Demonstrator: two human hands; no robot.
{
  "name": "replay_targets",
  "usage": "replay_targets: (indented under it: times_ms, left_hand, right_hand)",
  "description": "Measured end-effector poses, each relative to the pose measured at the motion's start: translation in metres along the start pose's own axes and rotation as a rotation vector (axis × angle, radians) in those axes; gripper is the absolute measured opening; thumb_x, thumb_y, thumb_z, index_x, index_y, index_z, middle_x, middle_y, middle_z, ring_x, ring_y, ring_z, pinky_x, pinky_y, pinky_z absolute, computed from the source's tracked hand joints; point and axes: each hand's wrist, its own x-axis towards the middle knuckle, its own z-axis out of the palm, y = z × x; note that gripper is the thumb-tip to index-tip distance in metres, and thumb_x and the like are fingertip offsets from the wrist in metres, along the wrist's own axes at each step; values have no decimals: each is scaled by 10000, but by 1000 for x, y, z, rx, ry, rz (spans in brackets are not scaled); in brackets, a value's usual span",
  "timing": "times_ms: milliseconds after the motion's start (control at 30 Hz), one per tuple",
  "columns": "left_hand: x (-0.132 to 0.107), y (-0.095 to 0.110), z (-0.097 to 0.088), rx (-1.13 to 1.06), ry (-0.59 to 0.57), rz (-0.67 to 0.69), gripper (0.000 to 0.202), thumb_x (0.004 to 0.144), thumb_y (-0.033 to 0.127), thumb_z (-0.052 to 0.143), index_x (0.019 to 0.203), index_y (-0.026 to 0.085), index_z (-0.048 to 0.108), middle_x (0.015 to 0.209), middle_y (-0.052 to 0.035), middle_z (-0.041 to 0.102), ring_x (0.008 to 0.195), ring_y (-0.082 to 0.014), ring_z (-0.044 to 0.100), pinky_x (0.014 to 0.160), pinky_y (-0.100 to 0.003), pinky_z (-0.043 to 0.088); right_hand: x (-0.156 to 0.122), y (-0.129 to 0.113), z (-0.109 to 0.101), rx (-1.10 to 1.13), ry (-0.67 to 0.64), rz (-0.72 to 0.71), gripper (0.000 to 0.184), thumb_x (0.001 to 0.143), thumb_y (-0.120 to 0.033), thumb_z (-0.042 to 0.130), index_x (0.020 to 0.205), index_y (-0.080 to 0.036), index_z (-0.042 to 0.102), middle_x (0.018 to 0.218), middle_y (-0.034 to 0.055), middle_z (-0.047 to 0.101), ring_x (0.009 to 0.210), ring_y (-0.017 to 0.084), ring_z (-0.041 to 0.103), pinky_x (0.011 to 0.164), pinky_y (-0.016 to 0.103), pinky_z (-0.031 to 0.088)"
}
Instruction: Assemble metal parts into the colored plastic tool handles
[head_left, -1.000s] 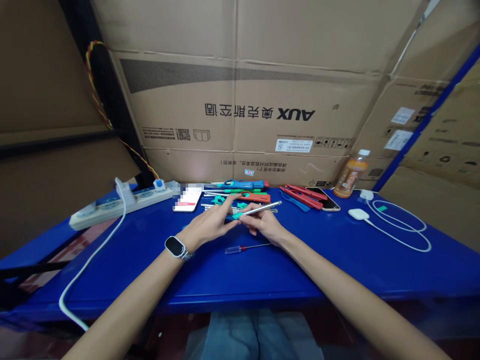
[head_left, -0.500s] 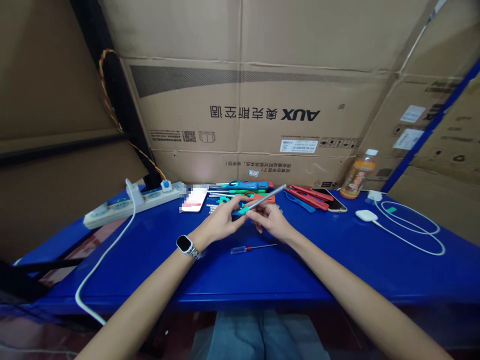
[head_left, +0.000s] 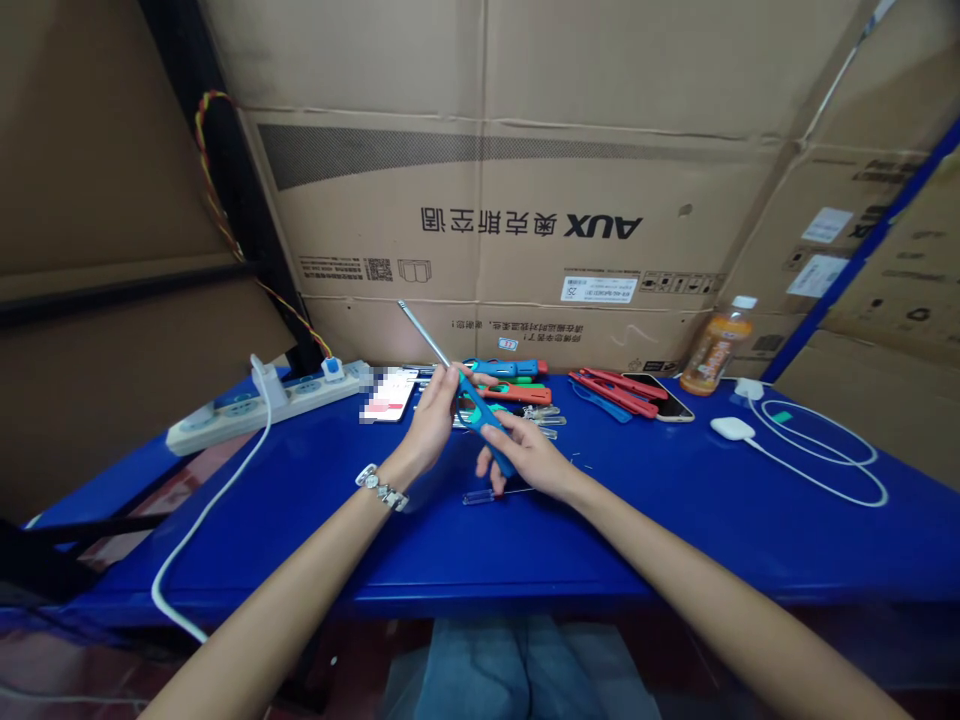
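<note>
Both my hands hold a blue long-nosed lighter (head_left: 474, 408) above the blue table (head_left: 645, 520). Its metal tube points up and to the left. My left hand (head_left: 435, 425), with a watch on the wrist, grips the lighter near where tube meets body. My right hand (head_left: 521, 455) is closed round the lower end of the blue handle. A small screwdriver (head_left: 487, 495) with a clear handle lies on the table just under my right hand.
More lighters in blue, green and red (head_left: 517, 385) lie at the back, with red and blue parts (head_left: 611, 390) and a phone (head_left: 660, 398). A power strip (head_left: 255, 405) sits left; a drink bottle (head_left: 712, 350) and white charger cable (head_left: 810, 450) right. Cardboard boxes (head_left: 525, 220) wall the back.
The lighter has swung round: its metal tube pointed right, now it points up and left. My hands shifted their grip and lifted it slightly.
</note>
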Motion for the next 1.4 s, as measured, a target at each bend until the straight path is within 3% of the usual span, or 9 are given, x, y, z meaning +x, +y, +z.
replay_targets:
  times_ms: [100,267,367,467,600,900,1167,1300,1400]
  left_hand:
    - [0,4,-16,288,27,73,446,928,578,430,778,182,569,783,-50,670,765,-188,613,680,-283,487]
    - [-8,16,-38,778,270,476,517,937,445,482,486,206,400,469,19,393,484,-126,385,563,-288,369]
    - [-13,22,-35,943,-61,618,343,893,407,563,615,209,527,610,-17,550,638,-175,498,684,-328,437]
    - [-14,20,-26,1007,-493,528,234,874,430,613,919,204,651,922,-69,669,937,-247,569,868,-395,458]
    - [-12,7,-24,941,-685,277,332,846,424,673,1099,213,633,1064,-67,673,1013,-246,604,882,-370,473]
    - [-8,4,-33,945,-731,9,265,709,355,733,906,184,691,864,-32,674,750,-190,593,670,-286,461]
    - [-4,-8,-42,937,-700,-19,318,663,404,738,885,180,694,838,-31,666,750,-193,587,671,-289,453]
    - [-5,-3,-39,936,-690,9,309,724,440,706,887,178,699,840,-41,675,775,-207,598,687,-301,460]
    - [-6,-1,-37,907,-708,-7,279,745,420,704,884,178,711,834,-46,690,764,-212,610,681,-305,465]
  right_hand:
    - [-4,0,-13,-111,118,-28,450,897,-651,468,914,-203,501,571,-73,518,378,63,400,421,198,318]
    - [-12,-3,-36,-567,178,-82,399,947,-552,453,835,-189,575,686,-11,588,581,116,518,580,240,397]
    - [-15,-3,-41,-803,143,-82,305,912,-490,558,1022,-215,633,846,18,672,746,176,606,714,295,444]
    - [-17,-1,-39,-822,33,-142,304,904,-435,597,1106,-209,625,1065,70,692,950,230,640,851,354,460]
    - [-16,0,-33,-777,-12,-163,281,885,-335,638,1117,-178,618,1175,116,665,1084,265,613,930,397,450]
    - [-28,-8,-29,-1006,131,-267,176,847,-314,654,960,-181,631,981,78,611,978,239,540,904,416,420]
    - [-34,-12,-17,-1075,-144,-327,155,801,-348,728,826,-198,700,850,45,559,895,215,483,871,391,421]
    - [-31,-12,-20,-924,-136,-332,124,844,-309,691,812,-189,689,866,51,593,892,202,524,851,368,444]
    - [-25,-11,-28,-639,22,-299,174,862,-356,660,830,-185,648,815,37,627,753,159,564,711,308,468]
